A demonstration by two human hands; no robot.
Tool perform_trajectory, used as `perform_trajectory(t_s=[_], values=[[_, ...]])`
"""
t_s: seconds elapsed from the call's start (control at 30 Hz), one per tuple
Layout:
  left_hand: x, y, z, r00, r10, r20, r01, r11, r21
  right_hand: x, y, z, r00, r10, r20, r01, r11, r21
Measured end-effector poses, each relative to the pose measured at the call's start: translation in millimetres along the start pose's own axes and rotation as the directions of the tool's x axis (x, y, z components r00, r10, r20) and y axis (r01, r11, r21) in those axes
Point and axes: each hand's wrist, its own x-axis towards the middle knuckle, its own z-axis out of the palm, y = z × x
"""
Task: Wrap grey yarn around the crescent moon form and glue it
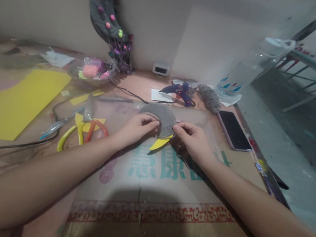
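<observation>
Both hands hold a crescent-shaped piece [162, 119] wrapped in grey yarn, with its bare yellow tip [160, 143] pointing down towards me. My left hand [135, 128] pinches the crescent's inner left side, fingers closed on it. From the right, my right hand [193, 139] pinches its edge with thumb and fingers. The crescent is held just above a flattened cardboard sheet [166, 183] with green print.
Yellow-handled scissors [81, 127] and yellow scraps lie left of my hands. A yellow sheet [18, 101] is at far left. A blue glue gun [179, 92], a grey yarn bundle [210, 98], a phone [234, 130] and a plastic bottle [251, 67] sit behind and right.
</observation>
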Motion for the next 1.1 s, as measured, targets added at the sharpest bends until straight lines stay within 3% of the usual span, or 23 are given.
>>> perform_trajectory(t_s=[0.1,0.27,0.37,0.47,0.7,0.87,0.97,1.1], values=[[0.6,0.6,0.3,0.999,-0.023,-0.034,0.022,0.999,-0.027,-0.5,-1.6,-0.2,1.000,-0.019,-0.003,0.019,0.999,-0.041],[-2.2,5.7,0.1,0.993,0.060,0.101,-0.061,0.998,0.010,-1.5,-1.8,1.1,1.000,-0.021,0.011,0.021,0.999,-0.048],[-3.6,5.9,0.4,0.989,0.089,0.120,-0.104,0.987,0.119,-0.7,-1.0,1.6,0.998,-0.054,0.029,0.056,0.996,-0.068],[-4.3,5.3,1.3,0.989,0.108,0.099,-0.121,0.982,0.148,0.8,-0.6,0.0,0.995,-0.091,0.049,0.095,0.991,-0.089],[-5.1,7.6,1.8,0.997,-0.008,-0.074,0.016,0.993,0.115,1.8,2.1,-4.0,0.990,-0.068,0.126,0.081,0.991,-0.102],[-5.4,6.0,2.1,0.993,0.009,-0.119,0.006,0.992,0.125,1.7,0.8,-2.7,0.996,-0.091,0.022,0.093,0.990,-0.105],[-6.9,5.7,3.2,0.997,0.016,-0.072,-0.006,0.990,0.140,2.6,-1.2,-1.9,0.993,-0.116,-0.019,0.112,0.983,-0.148],[-8.4,4.0,5.6,0.998,0.032,0.049,-0.039,0.987,0.157,1.7,-1.5,-0.2,0.998,-0.061,0.034,0.065,0.991,-0.117]])
